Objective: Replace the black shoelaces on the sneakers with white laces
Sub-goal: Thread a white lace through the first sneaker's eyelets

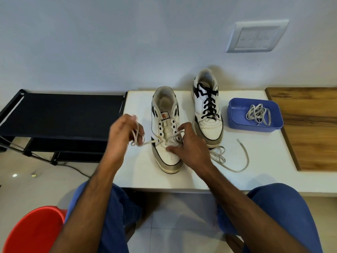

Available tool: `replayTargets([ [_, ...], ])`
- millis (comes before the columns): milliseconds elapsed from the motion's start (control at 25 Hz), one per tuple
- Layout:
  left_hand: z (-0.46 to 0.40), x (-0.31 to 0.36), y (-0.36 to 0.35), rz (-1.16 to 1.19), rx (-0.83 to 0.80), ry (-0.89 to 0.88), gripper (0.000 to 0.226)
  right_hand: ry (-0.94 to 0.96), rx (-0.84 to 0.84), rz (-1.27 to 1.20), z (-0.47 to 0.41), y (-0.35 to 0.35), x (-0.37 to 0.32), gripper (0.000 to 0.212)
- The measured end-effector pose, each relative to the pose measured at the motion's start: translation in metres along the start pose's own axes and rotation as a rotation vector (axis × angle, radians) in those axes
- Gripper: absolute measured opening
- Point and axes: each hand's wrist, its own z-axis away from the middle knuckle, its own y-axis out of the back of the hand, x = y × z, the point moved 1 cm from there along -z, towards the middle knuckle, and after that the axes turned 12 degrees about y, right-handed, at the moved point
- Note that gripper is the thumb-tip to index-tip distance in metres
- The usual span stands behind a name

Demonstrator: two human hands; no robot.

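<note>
Two white sneakers stand on a white table (pixel 138 172). The near sneaker (pixel 166 132) has a white lace (pixel 149 142) threaded through its lowest eyelets; the upper eyelets are bare. My left hand (pixel 124 136) grips the lace's left end, looped around its fingers, left of the shoe. My right hand (pixel 189 143) holds the shoe's toe area, thumb on the toe box, fingers pinching the lace at the right eyelet. The lace's other end (pixel 237 157) trails on the table. The far sneaker (pixel 207 106) carries black laces.
A blue tray (pixel 235 119) at the right holds another white lace (pixel 258 113). A wooden board (pixel 310 128) lies beyond it. A black rack (pixel 60 115) stands left of the table, a red stool (pixel 34 232) at lower left. A wall switch plate (pixel 257 36) is above.
</note>
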Motion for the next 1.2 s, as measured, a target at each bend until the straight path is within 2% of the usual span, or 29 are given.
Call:
replayTargets([
  [120,-0.002,-0.019,-0.01,-0.703,-0.02,0.095,0.029,0.0,0.002,0.033,0.0,0.001,-0.001,0.066],
  [240,-0.005,-0.031,-0.013,-0.97,-0.061,0.193,0.035,0.013,0.003,0.058,-0.001,0.0,-0.001,0.065],
  [320,-0.008,-0.032,-0.015,-1.042,-0.067,0.131,0.031,0.014,0.012,0.065,-0.001,0.0,0.0,0.066],
  [400,-0.007,-0.026,-0.018,-0.844,-0.094,0.063,0.029,0.006,0.015,0.07,0.0,0.0,0.0,0.065],
  [600,-0.002,0.004,0.003,0.363,-0.045,-0.097,0.027,-0.028,0.002,0.066,-0.002,-0.001,0.004,0.066],
  [680,-0.002,0.006,0.014,0.574,0.024,-0.117,0.031,-0.032,0.008,0.149,-0.002,-0.002,0.006,0.067],
  [760,-0.002,0.002,0.019,0.408,0.198,-0.113,0.034,-0.007,0.01,0.237,-0.002,-0.004,0.006,0.069],
  [840,-0.004,-0.003,0.017,0.011,0.313,-0.09,0.03,0.021,-0.026,0.178,-0.003,-0.001,0.008,0.065],
  [920,-0.009,-0.013,0.01,-0.38,0.287,-0.037,0.014,0.021,-0.114,-0.011,-0.006,0.011,0.012,0.056],
  [960,-0.011,-0.019,0.007,-0.498,0.247,-0.004,0.006,0.01,-0.167,-0.111,-0.007,0.018,0.015,0.049],
  [1000,-0.013,-0.022,0.003,-0.565,0.199,0.024,0.001,0.001,-0.218,-0.186,-0.008,0.024,0.016,0.042],
  [1080,-0.013,-0.027,-0.001,-0.614,0.143,0.028,0.005,-0.008,-0.281,-0.275,-0.008,0.033,0.02,0.032],
  [1200,-0.009,-0.023,-0.006,-0.636,0.105,-0.09,0.012,-0.02,-0.295,-0.503,-0.011,0.046,0.017,0.024],
])
